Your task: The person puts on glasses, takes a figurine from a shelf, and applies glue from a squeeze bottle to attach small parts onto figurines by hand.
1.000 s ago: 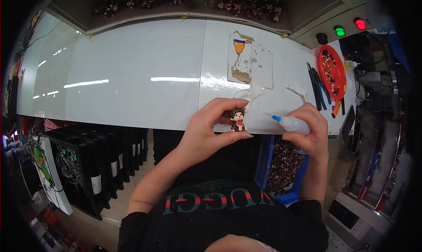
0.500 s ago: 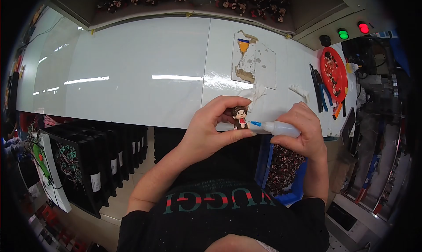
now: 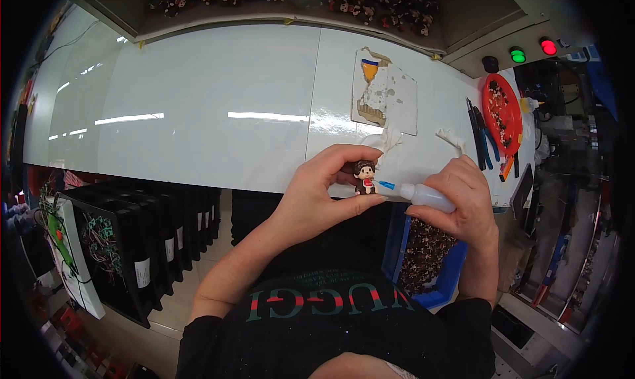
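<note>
Between the thumb and fingers of my left hand is a small brown figurine with a pale face and a red patch on its front. It is held upright near the table's front edge. My right hand grips a translucent squeeze bottle lying nearly level. The bottle's blue tip points left at the figurine's front, and its fine end is at or very near the red patch. Whether it touches cannot be made out.
Beyond my hands lies a stained board on the white table. To the right are pliers, a red tray of small parts and a dark flat object. A blue bin of small brown pieces stands below the edge.
The bottle in my right hand has moved left, bringing its tip from well apart to the figurine's front. My left hand has shifted slightly right with the figurine.
</note>
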The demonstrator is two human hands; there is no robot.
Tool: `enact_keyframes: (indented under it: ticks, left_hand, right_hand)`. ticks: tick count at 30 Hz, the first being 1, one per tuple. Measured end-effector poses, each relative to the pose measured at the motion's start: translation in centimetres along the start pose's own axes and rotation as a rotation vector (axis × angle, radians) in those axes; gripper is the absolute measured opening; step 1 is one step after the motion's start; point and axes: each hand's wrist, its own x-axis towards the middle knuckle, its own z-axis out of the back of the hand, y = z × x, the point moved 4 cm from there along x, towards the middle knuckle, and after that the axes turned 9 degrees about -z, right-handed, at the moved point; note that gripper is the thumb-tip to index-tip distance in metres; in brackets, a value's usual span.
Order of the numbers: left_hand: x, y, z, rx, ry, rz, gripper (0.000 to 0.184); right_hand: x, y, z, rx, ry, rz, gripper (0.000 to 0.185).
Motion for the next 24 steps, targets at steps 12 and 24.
enact_keyframes:
  ticks: [12,24]
  left_hand:
    - [-0.1,-0.3,-0.1,-0.025,0.030,0.090,0.050]
    - [-0.4,-0.2,-0.4,0.053,-0.006,0.003,0.047]
  right_hand:
    - [-2.3,-4.9,0.1,0.414,-0.175,-0.218,0.031]
    - [-0.4,-12.5,-2.7,0.531,-0.481,-0.600,0.032]
